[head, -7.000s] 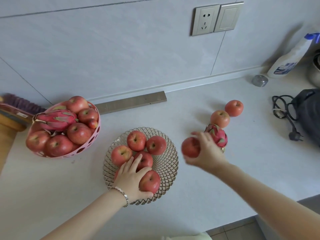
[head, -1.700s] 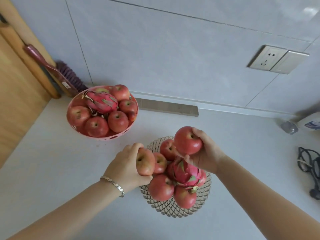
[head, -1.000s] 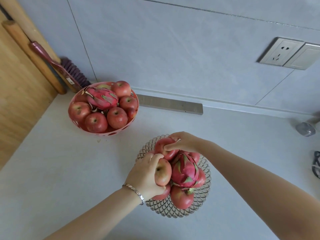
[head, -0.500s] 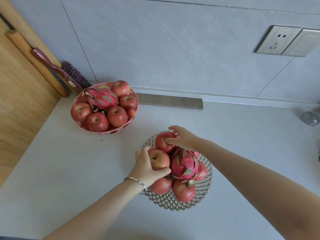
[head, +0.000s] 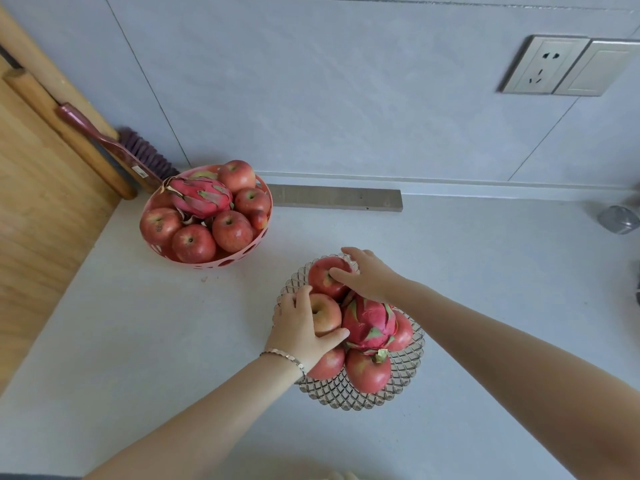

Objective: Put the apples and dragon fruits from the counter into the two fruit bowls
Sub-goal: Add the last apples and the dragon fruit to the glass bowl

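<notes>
Head view showed both of your hands on the heaped glass bowl (head: 349, 398), and the risk, as I judged it, lay in that heap: the apples stood stacked above the rim, so letting go unevenly could have sent one rolling off the pile and over the low edge onto the counter (head: 138, 341). The dragon fruit (head: 369, 323) lay on top of the apples at the middle of the glass bowl, and a nudge from either wrist could have tipped it toward the rim. Your left hand (head: 301, 327) cupped the left apple (head: 325, 315) on the side of the glass bowl nearest the pink bowl (head: 239, 258), fingers curled over its top and thumb pressed under its near side, so it sat held between thumb and fingers. Your right hand (head: 369, 277) rested on the far apple (head: 323, 277) at the back of the glass bowl, fingers spread and laid flat on its upper right side with the fingertips near the stem dimple; it looked more steadied than gripped. The pink bowl, beyond and to the left of the glass bowl and well apart from it, was full of apples with a second dragon fruit (head: 201, 197) on top. No loose fruit showed on the counter around the glass bowl.
</notes>
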A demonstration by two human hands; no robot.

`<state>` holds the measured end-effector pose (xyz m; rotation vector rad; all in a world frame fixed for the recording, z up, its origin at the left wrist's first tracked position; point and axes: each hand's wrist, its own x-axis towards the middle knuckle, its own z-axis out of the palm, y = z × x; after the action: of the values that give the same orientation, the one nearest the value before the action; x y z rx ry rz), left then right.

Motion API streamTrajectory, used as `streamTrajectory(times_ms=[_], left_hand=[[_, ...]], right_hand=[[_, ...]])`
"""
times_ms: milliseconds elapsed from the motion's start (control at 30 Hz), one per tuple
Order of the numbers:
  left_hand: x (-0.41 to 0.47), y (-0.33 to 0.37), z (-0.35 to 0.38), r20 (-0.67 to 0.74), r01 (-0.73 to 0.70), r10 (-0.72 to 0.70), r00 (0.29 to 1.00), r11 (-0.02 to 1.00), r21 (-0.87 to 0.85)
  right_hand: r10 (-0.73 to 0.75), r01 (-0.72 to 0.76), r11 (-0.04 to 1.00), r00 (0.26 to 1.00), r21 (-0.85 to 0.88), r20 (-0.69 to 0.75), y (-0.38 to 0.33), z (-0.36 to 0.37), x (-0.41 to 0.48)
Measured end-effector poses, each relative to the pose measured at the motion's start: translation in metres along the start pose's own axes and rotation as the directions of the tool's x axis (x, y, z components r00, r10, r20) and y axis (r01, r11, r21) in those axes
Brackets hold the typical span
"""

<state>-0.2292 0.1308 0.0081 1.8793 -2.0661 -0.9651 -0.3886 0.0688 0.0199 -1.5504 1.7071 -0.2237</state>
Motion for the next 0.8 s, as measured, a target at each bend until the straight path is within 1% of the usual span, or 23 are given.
streamTrajectory(times_ms=[67,133,167,233,267,333,400,467,533,600,667,733,800], left_hand=[[0.004,-0.006,-0.008,0.057,0.001,0.005,0.998,0.994,-0.111],[0.007,-0.012,-0.015,0.044,-0.047,0.057,0.997,0.977,-0.206],[0.009,-0.014,-0.017,0.032,-0.091,0.101,0.994,0.970,-0.224],[0.014,-0.017,-0.019,0.033,-0.165,0.178,0.983,0.957,-0.240],[0.017,-0.018,-0.019,0.047,-0.183,0.200,0.979,0.953,-0.242],[0.023,-0.018,-0.017,0.061,-0.196,0.216,0.974,0.952,-0.234],[0.024,-0.016,-0.015,0.054,-0.189,0.205,0.977,0.957,-0.218],[0.023,-0.014,-0.013,0.053,-0.183,0.193,0.980,0.970,-0.159],[0.022,-0.013,-0.013,0.090,-0.173,0.177,0.980,0.983,-0.053],[0.021,-0.012,-0.015,0.152,-0.163,0.159,0.976,0.986,0.020],[0.023,-0.012,-0.017,0.181,-0.150,0.139,0.974,0.987,0.048],[0.021,-0.008,-0.015,0.138,-0.138,0.129,0.982,0.989,0.060],[0.018,-0.001,-0.008,0.033,-0.114,0.113,0.993,0.992,0.044]], right_hand=[[0.014,-0.013,1.000,0.992,0.007,-0.125,0.001,-0.002,-0.014],[0.015,-0.004,0.999,0.970,0.047,-0.243,0.004,-0.004,-0.034],[0.012,0.002,0.999,0.967,0.053,-0.254,0.008,-0.003,-0.047],[0.017,-0.015,1.000,0.981,0.010,-0.192,0.018,0.003,-0.070],[0.048,-0.052,0.998,0.986,-0.018,-0.159,0.024,0.009,-0.079],[0.131,-0.136,0.990,0.981,-0.027,-0.142,0.033,0.026,-0.089],[0.151,-0.158,0.987,0.966,-0.013,-0.210,0.038,0.045,-0.090],[0.148,-0.149,0.989,0.938,0.022,-0.314,0.040,0.055,-0.088],[0.144,-0.127,0.990,0.913,0.069,-0.382,0.042,0.059,-0.085],[0.134,-0.096,0.989,0.905,0.111,-0.404,0.045,0.058,-0.084],[0.140,-0.055,0.976,0.901,0.212,-0.410,0.049,0.055,-0.084],[0.172,-0.022,0.938,0.897,0.347,-0.407,0.055,0.049,-0.086],[0.198,0.003,0.890,0.898,0.457,-0.393,0.061,0.043,-0.087]])
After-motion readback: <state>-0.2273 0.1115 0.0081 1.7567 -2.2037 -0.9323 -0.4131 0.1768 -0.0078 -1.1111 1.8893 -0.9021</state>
